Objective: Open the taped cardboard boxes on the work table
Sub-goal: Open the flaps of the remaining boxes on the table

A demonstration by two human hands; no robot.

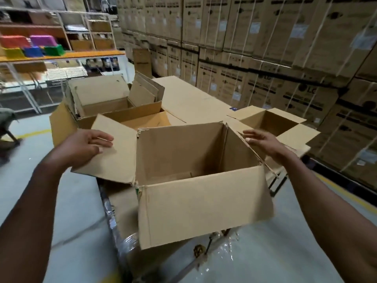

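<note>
Standing open on the surface (195,103): cardboard box (204,209), interior bare. Left hand (85,145) spread flat on its left flap (114,156); right hand (263,142) loosely spread at the right flap edge, contact unclear. Behind, two more opened boxes (269,121); stacked cartons (265,48) blurred.

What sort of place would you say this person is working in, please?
Most likely a warehouse or stockroom. A wall of stacked, strapped cartons fills the right side, metal shelving with goods stands at the back left, and opened cardboard boxes cover the work table by yellow floor lines.
</note>
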